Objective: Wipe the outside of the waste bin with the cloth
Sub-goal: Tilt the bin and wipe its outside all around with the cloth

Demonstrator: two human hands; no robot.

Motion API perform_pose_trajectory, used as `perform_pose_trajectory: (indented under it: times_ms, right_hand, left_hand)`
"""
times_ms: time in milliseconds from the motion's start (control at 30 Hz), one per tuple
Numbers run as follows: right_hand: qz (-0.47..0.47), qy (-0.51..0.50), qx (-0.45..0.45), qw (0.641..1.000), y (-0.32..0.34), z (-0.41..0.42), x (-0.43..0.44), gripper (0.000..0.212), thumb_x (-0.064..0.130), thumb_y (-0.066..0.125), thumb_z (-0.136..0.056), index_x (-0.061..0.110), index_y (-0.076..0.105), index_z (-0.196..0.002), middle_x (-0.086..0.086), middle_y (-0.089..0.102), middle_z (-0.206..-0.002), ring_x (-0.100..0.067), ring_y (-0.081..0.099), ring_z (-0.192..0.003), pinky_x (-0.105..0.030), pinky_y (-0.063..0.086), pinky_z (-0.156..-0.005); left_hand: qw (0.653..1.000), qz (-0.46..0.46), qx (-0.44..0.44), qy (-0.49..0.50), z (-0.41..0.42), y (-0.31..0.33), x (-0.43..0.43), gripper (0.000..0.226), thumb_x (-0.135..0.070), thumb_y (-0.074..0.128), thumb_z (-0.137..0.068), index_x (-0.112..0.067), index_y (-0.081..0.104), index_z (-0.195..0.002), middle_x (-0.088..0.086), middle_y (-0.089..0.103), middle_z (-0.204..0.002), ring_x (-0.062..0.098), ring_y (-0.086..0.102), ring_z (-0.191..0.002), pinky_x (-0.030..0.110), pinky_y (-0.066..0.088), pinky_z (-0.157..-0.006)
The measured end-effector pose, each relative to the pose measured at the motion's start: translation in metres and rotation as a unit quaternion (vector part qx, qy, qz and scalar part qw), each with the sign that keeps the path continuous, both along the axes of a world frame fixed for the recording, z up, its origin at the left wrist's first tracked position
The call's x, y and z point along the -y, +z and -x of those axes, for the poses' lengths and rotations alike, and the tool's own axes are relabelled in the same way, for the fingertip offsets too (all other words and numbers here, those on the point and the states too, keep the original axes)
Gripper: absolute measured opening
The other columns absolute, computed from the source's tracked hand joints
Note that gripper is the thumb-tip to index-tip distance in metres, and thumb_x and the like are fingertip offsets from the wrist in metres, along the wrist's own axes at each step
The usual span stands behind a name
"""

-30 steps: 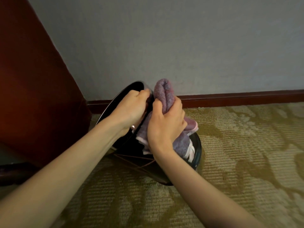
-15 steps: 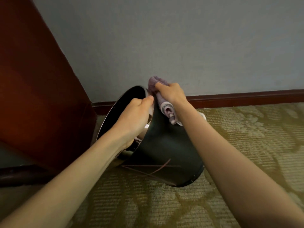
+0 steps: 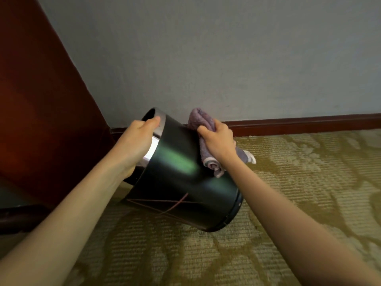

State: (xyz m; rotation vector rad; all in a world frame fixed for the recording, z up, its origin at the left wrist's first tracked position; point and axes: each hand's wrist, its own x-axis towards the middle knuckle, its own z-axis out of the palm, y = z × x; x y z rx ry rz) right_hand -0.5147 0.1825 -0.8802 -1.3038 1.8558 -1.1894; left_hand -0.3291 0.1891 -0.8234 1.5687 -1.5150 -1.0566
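Bin [image 3: 181,178] tipped further; dark, glossy, silver rim, cloth [image 3: 203,129] pressed.

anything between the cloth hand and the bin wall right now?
Nothing visible. The right hand presses the purple cloth straight against the upper outer side of the dark waste bin, with only the cloth between them. The left hand grips the metal rim on the opposite side, clear of the wiping area.
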Motion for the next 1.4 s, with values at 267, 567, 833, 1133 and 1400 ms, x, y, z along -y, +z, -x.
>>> perform_pose_trajectory:
  times_ms: [267, 567, 833, 1133, 1400]
  right_hand:
    - [-0.011, -0.019, -0.014, 1.0, -0.025, 0.032, -0.018, 0.015, 0.029, 0.061, -0.079, 0.018, 0.062, -0.089, -0.001, 0.064, -0.081, -0.02, 0.057, -0.08, -0.029, 0.035, -0.07]
    - [-0.033, -0.074, 0.1, 0.992, -0.033, 0.059, -0.039, 0.015, 0.024, 0.06, -0.083, 0.017, 0.069, -0.093, -0.005, 0.073, -0.089, -0.017, 0.067, -0.084, -0.03, 0.051, -0.071]
    - [0.06, -0.099, -0.024, 0.993, -0.023, 0.019, -0.063, 0.018, 0.024, 0.058, -0.081, 0.01, 0.062, -0.091, -0.01, 0.068, -0.088, -0.03, 0.061, -0.087, -0.05, 0.045, -0.087]
    - [0.125, -0.076, -0.096, 0.985, -0.014, -0.008, -0.06, 0.032, 0.027, 0.059, -0.078, 0.01, 0.062, -0.104, -0.009, 0.067, -0.098, -0.031, 0.057, -0.094, -0.051, 0.043, -0.087]
    - [0.067, -0.125, -0.004, 0.99, -0.022, 0.035, -0.041, 0.011, 0.023, 0.061, -0.082, 0.013, 0.057, -0.084, -0.001, 0.06, -0.073, -0.02, 0.053, -0.072, -0.028, 0.03, -0.064]
  left_hand:
    - [0.999, -0.016, -0.018, 0.022, -0.009, -0.003, 0.005, 0.055, -0.048, 0.042, -0.095, -0.012, 0.049, -0.136, -0.009, 0.05, -0.114, 0.006, 0.042, -0.105, 0.03, 0.027, -0.09]
    - [0.999, -0.012, -0.038, -0.015, 0.018, 0.002, -0.009, 0.027, -0.047, 0.046, -0.095, -0.021, 0.053, -0.095, -0.017, 0.042, -0.079, 0.003, 0.045, -0.081, 0.023, 0.031, -0.075]
    - [0.994, 0.088, 0.002, -0.065, 0.012, 0.013, -0.017, 0.033, -0.03, 0.05, -0.078, -0.001, 0.045, -0.063, 0.009, 0.037, -0.07, 0.02, 0.033, -0.068, 0.036, 0.025, -0.066]
    - [0.993, 0.105, -0.006, -0.049, 0.009, 0.014, -0.007, 0.034, -0.023, 0.049, -0.073, 0.007, 0.062, -0.08, 0.014, 0.057, -0.073, 0.022, 0.052, -0.072, 0.035, 0.037, -0.067]
    - [0.967, 0.155, 0.064, -0.19, -0.005, -0.011, -0.037, 0.029, -0.042, 0.05, -0.091, -0.032, 0.064, -0.115, -0.015, 0.07, -0.102, -0.003, 0.064, -0.097, 0.019, 0.052, -0.076]
